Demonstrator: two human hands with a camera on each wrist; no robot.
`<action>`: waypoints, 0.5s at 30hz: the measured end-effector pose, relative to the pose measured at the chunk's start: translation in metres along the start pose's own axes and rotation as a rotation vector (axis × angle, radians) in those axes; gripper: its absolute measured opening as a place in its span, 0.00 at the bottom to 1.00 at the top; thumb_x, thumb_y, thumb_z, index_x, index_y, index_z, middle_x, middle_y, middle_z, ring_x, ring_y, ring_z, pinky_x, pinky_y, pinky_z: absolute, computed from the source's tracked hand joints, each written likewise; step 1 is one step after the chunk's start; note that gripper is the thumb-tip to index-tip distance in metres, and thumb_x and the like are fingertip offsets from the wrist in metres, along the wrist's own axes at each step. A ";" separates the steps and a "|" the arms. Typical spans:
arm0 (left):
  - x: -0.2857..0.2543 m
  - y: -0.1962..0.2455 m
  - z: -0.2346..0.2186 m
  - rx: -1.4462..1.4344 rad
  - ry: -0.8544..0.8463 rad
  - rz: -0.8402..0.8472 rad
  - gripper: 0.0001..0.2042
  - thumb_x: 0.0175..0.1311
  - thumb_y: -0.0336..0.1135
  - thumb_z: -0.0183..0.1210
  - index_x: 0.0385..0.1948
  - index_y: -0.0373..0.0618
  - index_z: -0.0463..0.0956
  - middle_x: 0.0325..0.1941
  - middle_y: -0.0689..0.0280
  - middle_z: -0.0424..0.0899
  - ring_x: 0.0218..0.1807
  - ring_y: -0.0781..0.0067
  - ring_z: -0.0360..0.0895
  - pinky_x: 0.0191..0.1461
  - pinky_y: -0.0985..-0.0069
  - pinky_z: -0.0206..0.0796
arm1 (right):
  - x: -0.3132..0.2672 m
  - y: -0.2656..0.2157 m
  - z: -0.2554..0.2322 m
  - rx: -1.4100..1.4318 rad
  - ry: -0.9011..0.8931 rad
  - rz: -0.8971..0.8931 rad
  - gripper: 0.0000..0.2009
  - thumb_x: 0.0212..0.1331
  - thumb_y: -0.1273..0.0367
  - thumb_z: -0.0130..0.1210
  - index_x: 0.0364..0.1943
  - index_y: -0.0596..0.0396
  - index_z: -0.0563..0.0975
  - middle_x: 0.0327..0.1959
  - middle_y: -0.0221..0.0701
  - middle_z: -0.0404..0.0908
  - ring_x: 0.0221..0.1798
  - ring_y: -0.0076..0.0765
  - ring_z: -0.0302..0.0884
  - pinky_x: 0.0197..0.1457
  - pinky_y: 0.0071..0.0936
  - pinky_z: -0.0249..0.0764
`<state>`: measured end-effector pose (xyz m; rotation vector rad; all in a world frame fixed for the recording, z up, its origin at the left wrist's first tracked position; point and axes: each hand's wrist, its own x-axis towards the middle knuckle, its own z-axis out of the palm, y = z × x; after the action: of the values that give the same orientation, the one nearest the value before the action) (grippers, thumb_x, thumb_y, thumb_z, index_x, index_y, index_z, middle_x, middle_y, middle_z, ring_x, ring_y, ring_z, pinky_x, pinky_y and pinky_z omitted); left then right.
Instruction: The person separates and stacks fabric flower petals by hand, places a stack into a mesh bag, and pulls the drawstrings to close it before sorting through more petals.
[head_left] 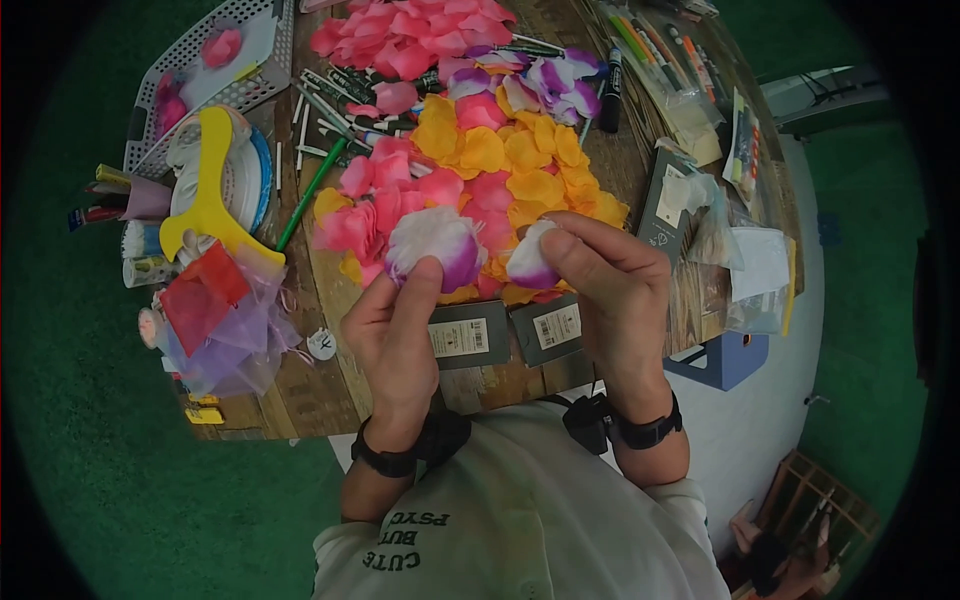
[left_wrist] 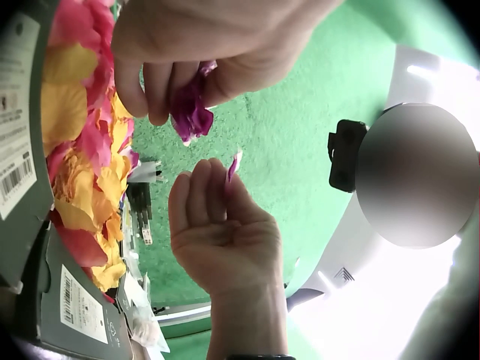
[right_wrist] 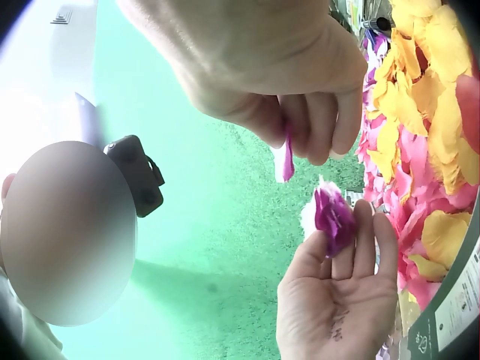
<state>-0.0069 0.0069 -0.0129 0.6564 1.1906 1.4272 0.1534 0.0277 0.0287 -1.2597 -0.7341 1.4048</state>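
Observation:
Between thumb and fingers, my left hand (head_left: pixel 395 335) pinches a small bunch of white and purple artificial flower petals (head_left: pixel 435 245). Their purple undersides (right_wrist: pixel 334 221) show in the right wrist view. My right hand (head_left: pixel 620 300) pinches one white petal with a purple edge (head_left: pixel 532 255), seen almost edge-on in the left wrist view. The two hands are apart, held up at the near side of a pile of yellow petals (head_left: pixel 525 150) and pink petals (head_left: pixel 375 185). Two dark grey boxes with white labels, a left box (head_left: pixel 468 335) and a right box (head_left: pixel 548 328), lie just below the hands.
Behind the pile are more pink petals (head_left: pixel 410 35), purple-white petals (head_left: pixel 560 85) and scattered pens. A perforated basket (head_left: pixel 150 90), a yellow Y-shaped piece (head_left: pixel 210 170) and mesh bags (head_left: pixel 230 345) sit left. Bagged markers (head_left: pixel 665 60) and another grey box (head_left: pixel 660 205) lie right.

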 end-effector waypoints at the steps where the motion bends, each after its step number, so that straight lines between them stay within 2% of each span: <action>1: -0.001 0.001 0.000 0.087 0.020 -0.061 0.09 0.62 0.27 0.55 0.40 0.31 0.76 0.40 0.63 0.80 0.43 0.77 0.77 0.48 0.82 0.68 | -0.004 -0.003 0.001 -0.004 -0.011 0.007 0.10 0.54 0.78 0.56 0.41 0.68 0.78 0.37 0.40 0.81 0.39 0.30 0.78 0.48 0.25 0.72; 3: -0.002 0.000 0.005 0.054 0.013 -0.046 0.09 0.62 0.27 0.55 0.40 0.32 0.76 0.39 0.63 0.80 0.42 0.79 0.76 0.47 0.83 0.67 | -0.010 -0.009 0.004 -0.057 -0.041 -0.003 0.11 0.54 0.78 0.56 0.41 0.67 0.78 0.39 0.41 0.81 0.44 0.33 0.78 0.54 0.29 0.70; 4: -0.002 0.001 0.009 0.023 -0.010 -0.030 0.08 0.61 0.27 0.55 0.39 0.32 0.77 0.38 0.64 0.80 0.41 0.80 0.76 0.46 0.85 0.67 | -0.010 -0.007 0.004 -0.060 -0.046 -0.001 0.11 0.54 0.78 0.56 0.41 0.67 0.78 0.39 0.41 0.81 0.44 0.33 0.78 0.54 0.29 0.70; 5: -0.003 0.003 0.013 0.018 -0.011 -0.029 0.08 0.61 0.27 0.55 0.39 0.32 0.77 0.38 0.64 0.80 0.41 0.80 0.76 0.46 0.85 0.67 | -0.009 -0.003 0.002 -0.161 -0.136 -0.175 0.11 0.53 0.78 0.56 0.41 0.67 0.78 0.42 0.43 0.81 0.48 0.36 0.76 0.58 0.30 0.67; 6: -0.004 0.007 0.017 0.008 -0.013 -0.019 0.07 0.62 0.27 0.56 0.38 0.34 0.78 0.35 0.68 0.80 0.37 0.85 0.73 0.41 0.86 0.65 | -0.008 -0.001 0.000 -0.263 -0.223 -0.349 0.11 0.53 0.77 0.56 0.41 0.66 0.78 0.45 0.44 0.80 0.52 0.38 0.75 0.61 0.31 0.64; 7: -0.006 0.007 0.020 -0.001 -0.014 -0.011 0.06 0.62 0.27 0.56 0.36 0.36 0.78 0.32 0.72 0.80 0.33 0.89 0.71 0.37 0.88 0.63 | -0.008 0.002 0.001 -0.268 -0.221 -0.350 0.11 0.53 0.77 0.56 0.41 0.66 0.78 0.45 0.44 0.80 0.52 0.38 0.75 0.61 0.31 0.64; 9: -0.009 0.005 0.023 -0.014 -0.036 0.010 0.07 0.62 0.27 0.56 0.37 0.35 0.78 0.33 0.72 0.80 0.33 0.89 0.71 0.36 0.88 0.63 | -0.009 0.007 0.005 -0.309 -0.255 -0.497 0.11 0.53 0.77 0.56 0.41 0.65 0.79 0.51 0.45 0.76 0.58 0.41 0.71 0.65 0.31 0.58; 13: -0.013 -0.007 0.015 0.006 -0.139 0.072 0.09 0.62 0.26 0.53 0.40 0.34 0.77 0.33 0.73 0.79 0.33 0.89 0.70 0.36 0.89 0.62 | -0.001 0.017 0.010 -0.399 -0.238 -0.538 0.10 0.53 0.76 0.57 0.40 0.65 0.79 0.56 0.47 0.72 0.60 0.41 0.70 0.62 0.29 0.61; 15: -0.015 -0.005 0.006 -0.023 -0.195 0.014 0.09 0.62 0.26 0.53 0.40 0.34 0.77 0.33 0.73 0.78 0.33 0.90 0.69 0.35 0.89 0.61 | 0.002 0.022 0.009 -0.596 -0.215 -0.636 0.11 0.53 0.75 0.57 0.41 0.66 0.78 0.57 0.48 0.71 0.60 0.41 0.69 0.60 0.27 0.63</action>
<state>0.0042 -0.0058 -0.0118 0.7712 1.0175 1.3528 0.1384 0.0257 0.0103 -1.1550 -1.6236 0.8156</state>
